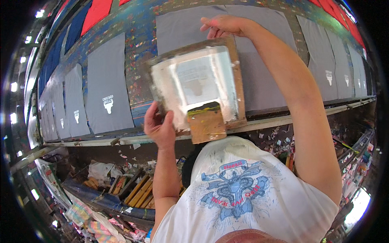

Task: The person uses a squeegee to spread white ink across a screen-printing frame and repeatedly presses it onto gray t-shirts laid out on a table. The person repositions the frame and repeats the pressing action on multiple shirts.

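Note:
A wooden-edged screen printing frame [239,85] is tilted in front of me, above the long table's near edge. White ink smears its pale mesh, and a stencil shape shows faintly through. A brown squeegee [206,123] with a dark top edge rests in the frame's near side. My left hand [160,127] grips the frame's near left corner, thumb and fingers on either side of it. Beyond the far edge, my right hand [223,26] is held over a grey fabric panel [263,73], holding nothing, fingers partly stretched to the left.
Grey panels with a small white print lie on the left [107,77] and right [322,60] of the paint-flecked table [142,73]. Red cloth [97,14] lies farther back. A metal rail [263,122] runs along the near edge. Below are wooden pieces [139,190] and scraps.

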Motion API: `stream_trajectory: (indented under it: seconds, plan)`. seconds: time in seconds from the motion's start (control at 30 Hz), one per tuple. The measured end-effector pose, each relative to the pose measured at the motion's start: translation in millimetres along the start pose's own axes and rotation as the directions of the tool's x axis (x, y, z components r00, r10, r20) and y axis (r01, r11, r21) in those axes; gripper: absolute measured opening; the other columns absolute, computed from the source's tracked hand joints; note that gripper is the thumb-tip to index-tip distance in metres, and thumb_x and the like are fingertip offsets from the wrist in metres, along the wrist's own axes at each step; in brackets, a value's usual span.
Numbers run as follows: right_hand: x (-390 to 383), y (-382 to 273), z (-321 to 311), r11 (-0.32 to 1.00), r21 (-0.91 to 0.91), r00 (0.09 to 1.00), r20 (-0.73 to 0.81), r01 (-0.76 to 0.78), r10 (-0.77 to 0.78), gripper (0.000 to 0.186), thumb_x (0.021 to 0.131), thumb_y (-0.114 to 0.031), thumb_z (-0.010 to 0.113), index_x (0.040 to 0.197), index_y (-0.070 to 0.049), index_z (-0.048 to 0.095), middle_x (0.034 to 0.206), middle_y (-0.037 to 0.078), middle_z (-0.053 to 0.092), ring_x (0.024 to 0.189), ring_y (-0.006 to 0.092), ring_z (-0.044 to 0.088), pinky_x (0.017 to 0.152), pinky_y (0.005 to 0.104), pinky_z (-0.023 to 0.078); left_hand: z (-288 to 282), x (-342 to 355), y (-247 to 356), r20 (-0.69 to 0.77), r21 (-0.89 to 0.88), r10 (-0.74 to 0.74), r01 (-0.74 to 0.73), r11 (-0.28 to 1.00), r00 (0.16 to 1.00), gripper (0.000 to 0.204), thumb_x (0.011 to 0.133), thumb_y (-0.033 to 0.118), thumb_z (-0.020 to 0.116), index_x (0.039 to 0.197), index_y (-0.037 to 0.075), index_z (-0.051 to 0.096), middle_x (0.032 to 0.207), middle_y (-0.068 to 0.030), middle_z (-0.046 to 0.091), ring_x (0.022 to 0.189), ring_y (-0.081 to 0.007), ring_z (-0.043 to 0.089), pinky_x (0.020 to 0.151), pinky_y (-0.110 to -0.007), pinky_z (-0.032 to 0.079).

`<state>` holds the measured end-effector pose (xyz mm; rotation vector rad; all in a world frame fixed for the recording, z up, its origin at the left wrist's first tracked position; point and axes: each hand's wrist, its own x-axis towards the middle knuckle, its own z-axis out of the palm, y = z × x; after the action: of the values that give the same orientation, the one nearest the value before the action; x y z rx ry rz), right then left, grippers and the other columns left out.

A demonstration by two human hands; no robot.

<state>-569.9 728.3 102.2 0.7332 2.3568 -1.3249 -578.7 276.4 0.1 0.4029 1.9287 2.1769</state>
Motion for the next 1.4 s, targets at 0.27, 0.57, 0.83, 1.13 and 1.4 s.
stream_trajectory:
  seconds: [0.27, 0.57, 0.83, 1.13, 1.4]
  plan:
    - [-69.1, 57.7, -22.1, 0.908, 0.305, 0.914, -0.370, 0.287, -0.165, 0.048, 0.117, -0.033, 0.063, 0.155, -0.005, 0.071, 0.129, 0.011, 0.080, 0.115, 0.0204, 0.076, 0.109, 0.0362, 0.059, -107.2, -14.9, 69.0, -0.385, 0.020, 0.012, -0.005, 1.000, 0.923, 0.064, 0.092, -0.016, 0.078, 0.153, -0.007, 0.064, 0.146, -0.0199, 0.074, 0.130, -0.0264, 0.073, 0.113, -0.039, 0.059]
    - [-148.1, 114.5, 4.1, 0.790, 0.323, 0.622, -0.778, 0.521, -0.092, 0.036, 0.105, -0.011, 0.079, 0.140, -0.004, 0.082, 0.108, 0.003, 0.077, 0.099, 0.0132, 0.074, 0.097, 0.0321, 0.061, -216.9, -49.1, 110.7, -0.594, 0.176, 0.116, -0.012, 0.984, 0.796, 0.071, 0.094, -0.009, 0.081, 0.161, -0.005, 0.058, 0.141, -0.0140, 0.069, 0.121, -0.0216, 0.069, 0.107, -0.035, 0.059]
    - [-154.1, 39.4, 56.6, 0.838, 0.142, 0.487, -0.859, 0.527, -0.160, 0.033, 0.108, -0.012, 0.079, 0.140, -0.004, 0.082, 0.105, 0.001, 0.076, 0.097, 0.0118, 0.073, 0.094, 0.0305, 0.060, -327.3, 13.8, 115.2, -0.609, 0.176, 0.249, -0.177, 0.968, 0.753, 0.069, 0.091, -0.019, 0.081, 0.157, -0.006, 0.064, 0.138, -0.0112, 0.070, 0.116, -0.0191, 0.070, 0.102, -0.031, 0.060]
    - [-87.4, -121.5, 289.5, 0.819, 0.139, 0.623, -0.722, 0.556, -0.301, 0.025, 0.115, -0.011, 0.069, 0.134, -0.005, 0.083, 0.112, 0.001, 0.078, 0.098, 0.0117, 0.071, 0.093, 0.0270, 0.056, -448.9, 131.6, 101.3, -0.561, 0.089, 0.235, -0.224, 0.971, 0.794, 0.069, 0.095, -0.022, 0.073, 0.161, -0.006, 0.060, 0.153, -0.0200, 0.069, 0.127, -0.0251, 0.074, 0.106, -0.039, 0.064]
    - [-58.1, -239.8, 460.1, 0.709, 0.341, 0.779, -0.387, 0.617, -0.493, 0.085, 0.115, -0.049, 0.069, 0.177, 0.002, 0.040, 0.182, 0.019, 0.040, 0.166, 0.0307, 0.042, 0.133, 0.0477, 0.035, -410.4, 225.8, 36.0, -0.131, 0.032, 0.090, -0.086, 0.996, 0.987, 0.070, 0.088, -0.017, 0.084, 0.155, -0.009, 0.065, 0.152, -0.0216, 0.072, 0.136, -0.0277, 0.073, 0.113, -0.039, 0.062]
